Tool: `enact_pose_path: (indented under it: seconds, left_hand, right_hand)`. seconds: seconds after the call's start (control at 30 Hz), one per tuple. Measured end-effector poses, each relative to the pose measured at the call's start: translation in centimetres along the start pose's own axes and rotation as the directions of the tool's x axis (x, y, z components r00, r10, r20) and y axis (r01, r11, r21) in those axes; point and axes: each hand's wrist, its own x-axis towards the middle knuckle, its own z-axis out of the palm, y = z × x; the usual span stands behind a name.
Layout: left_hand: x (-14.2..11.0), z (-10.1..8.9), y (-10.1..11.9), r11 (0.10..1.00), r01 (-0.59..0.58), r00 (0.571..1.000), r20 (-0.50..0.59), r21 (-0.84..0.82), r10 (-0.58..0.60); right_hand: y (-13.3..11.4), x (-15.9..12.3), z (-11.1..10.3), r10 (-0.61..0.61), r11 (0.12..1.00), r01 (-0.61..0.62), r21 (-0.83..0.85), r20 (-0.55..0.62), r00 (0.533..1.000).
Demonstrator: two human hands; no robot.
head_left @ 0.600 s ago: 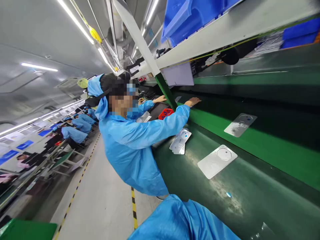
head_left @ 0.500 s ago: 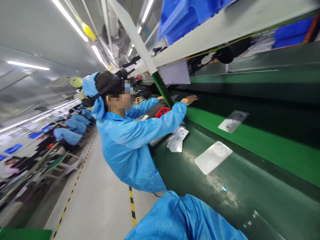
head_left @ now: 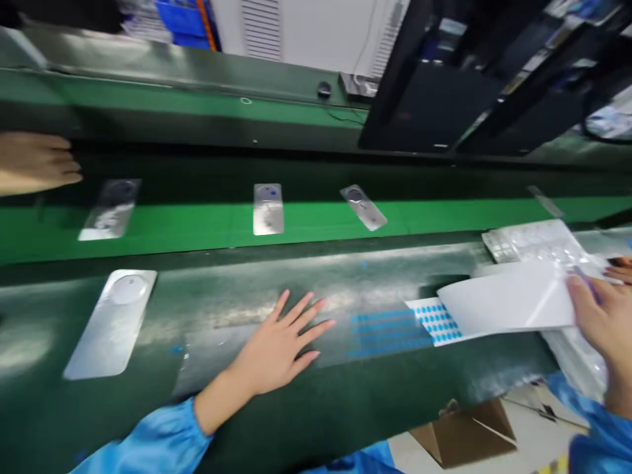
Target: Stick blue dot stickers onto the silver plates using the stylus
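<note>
My left hand (head_left: pixel 276 352) lies flat with fingers spread on a clear film (head_left: pixel 217 345) on the bench. Rows of blue dots (head_left: pixel 385 332) show on the film to the right of my fingers. Farther right, a white backing sheet (head_left: pixel 508 296) curls up from the film, and more blue dots on white show at its near fold. My right hand (head_left: pixel 602 316) grips the sheet's right end between thumb and fingers, and a purple thing by its fingers is too blurred to name. A silver phone-shaped plate (head_left: pixel 113 322) with a round ring rests left of my left hand.
Several similar plates (head_left: pixel 268 209) lie on the bright green strip beyond the bench. Another person's hand (head_left: pixel 37 161) reaches in from the left. Clear plastic trays (head_left: pixel 538 243) sit at the right, behind the sheet. Dark monitors (head_left: pixel 429 99) stand at the back; below the edge is a cardboard box (head_left: pixel 464 434).
The view has swung right, from a co-worker in blue to the bench ahead. Both my hands, the dotted film and the white sheet now show; before, only my blue sleeve did.
</note>
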Motion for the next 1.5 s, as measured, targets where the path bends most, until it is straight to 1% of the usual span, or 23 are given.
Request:
enact_pose_path:
  seconds: [0.07, 0.13, 0.2, 0.27, 0.3, 0.37, 0.43, 0.53, 0.7, 0.8, 0.9, 0.97, 1.03, 1.1, 1.17, 1.23, 1.27, 1.3, 1.33, 1.4, 1.43, 1.47, 1.5]
  left_hand:
    - [-0.8, -0.8, -0.9, 0.992, -0.024, 1.000, -0.006, 0.124, 0.025]
    - [-1.5, -1.4, -1.4, 0.981, -0.045, 0.998, -0.031, 0.191, 0.052]
    - [-1.9, -1.7, -1.8, 0.970, -0.060, 0.996, -0.054, 0.235, 0.074]
    - [-2.1, -1.7, -2.1, 0.961, -0.072, 0.994, -0.062, 0.266, 0.091]
    - [-2.1, -1.6, -2.3, 0.958, -0.073, 0.993, -0.066, 0.277, 0.095]
    - [-2.1, -1.5, -2.3, 0.954, -0.065, 0.993, -0.074, 0.292, 0.090]
    - [-2.0, -1.5, -2.2, 0.954, -0.049, 0.993, -0.084, 0.297, 0.077]
    - [-1.9, -1.5, -1.8, 0.951, -0.033, 0.994, -0.091, 0.308, 0.064]
    - [-1.4, -1.7, -1.3, 0.952, -0.015, 0.992, -0.118, 0.305, 0.053]
    - [-0.1, -1.7, -0.7, 0.958, -0.005, 0.986, -0.158, 0.287, 0.053]
    - [2.3, -1.6, 0.5, 0.970, -0.060, 0.981, -0.167, 0.237, 0.101]
    - [4.1, -1.6, 1.6, 0.974, -0.107, 0.980, -0.144, 0.200, 0.137]
    - [6.0, -1.5, 2.9, 0.976, -0.149, 0.981, -0.102, 0.159, 0.167]
    - [7.9, -1.3, 4.3, 0.976, -0.190, 0.979, -0.057, 0.106, 0.197]
    - [10.0, -1.0, 6.0, 0.976, -0.215, 0.976, -0.012, 0.029, 0.215]
    - [12.6, -0.6, 7.8, 0.981, -0.183, 0.982, 0.032, -0.070, 0.185]
    - [14.2, -0.5, 8.8, 0.983, -0.134, 0.989, 0.053, -0.125, 0.141]
    - [16.0, -0.3, 9.9, 0.982, -0.059, 0.994, 0.081, -0.181, 0.075]
    - [17.8, -0.2, 10.9, 0.973, 0.031, 0.994, 0.112, -0.231, -0.005]
    - [21.8, 0.2, 12.8, 0.933, 0.211, 0.965, 0.215, -0.291, -0.151]
    - [23.8, 0.4, 13.7, 0.922, 0.257, 0.948, 0.261, -0.288, -0.183]
    - [25.6, 0.7, 14.5, 0.917, 0.285, 0.932, 0.303, -0.280, -0.197]
    - [27.1, 0.9, 15.2, 0.918, 0.295, 0.921, 0.336, -0.266, -0.198]
  right_hand:
    - [2.3, 1.4, 0.0, 0.062, 0.994, -0.064, -0.089, -0.027, 0.998]
    - [3.5, 1.8, 0.1, 0.035, 0.991, -0.045, -0.125, -0.082, 0.996]
    - [3.4, 0.8, -0.1, -0.083, 0.982, 0.053, -0.184, -0.158, 0.984]
    - [2.4, -1.3, -0.3, -0.226, 0.939, 0.167, -0.300, -0.174, 0.958]
    - [1.7, -2.5, -0.3, -0.295, 0.907, 0.228, -0.354, -0.148, 0.944]
    - [0.3, -4.9, -0.1, -0.394, 0.836, 0.340, -0.432, -0.041, 0.918]
    - [-0.8, -6.7, 0.4, -0.434, 0.771, 0.411, -0.487, 0.072, 0.898]
    - [-1.3, -8.3, 1.3, -0.442, 0.708, 0.475, -0.523, 0.197, 0.875]
    - [-1.4, -9.4, 2.5, -0.468, 0.595, 0.578, -0.558, 0.344, 0.814]
    - [-1.7, -10.4, 3.1, -0.425, 0.590, 0.642, -0.489, 0.487, 0.763]
    - [-1.7, -11.4, 2.9, -0.410, 0.604, 0.676, -0.422, 0.563, 0.718]
    - [-1.3, -12.0, 2.0, -0.418, 0.616, 0.677, -0.402, 0.561, 0.714]
    - [-0.6, -12.6, 0.7, -0.424, 0.646, 0.664, -0.375, 0.547, 0.722]
    - [0.0, -13.2, -0.6, -0.409, 0.706, 0.634, -0.315, 0.550, 0.729]
    - [0.2, -13.7, -1.4, -0.364, 0.790, 0.557, -0.256, 0.536, 0.762]
    - [-0.1, -14.3, -1.6, -0.298, 0.873, 0.449, -0.190, 0.520, 0.801]
    - [-0.5, -14.7, -1.3, -0.270, 0.905, 0.402, -0.139, 0.541, 0.797]
    - [-1.1, -15.0, -0.9, -0.251, 0.928, 0.365, -0.077, 0.594, 0.765]
    - [-1.9, -15.4, -0.3, -0.244, 0.941, 0.338, -0.013, 0.666, 0.705]
    - [-3.5, -16.0, 0.9, -0.245, 0.945, 0.319, 0.066, 0.790, 0.562]
    - [-4.2, -16.2, 1.5, -0.244, 0.940, 0.334, 0.068, 0.817, 0.522]
    - [-4.8, -16.3, 1.9, -0.243, 0.931, 0.360, 0.054, 0.828, 0.506]
    - [-5.2, -16.3, 2.2, -0.249, 0.918, 0.394, 0.034, 0.823, 0.510]
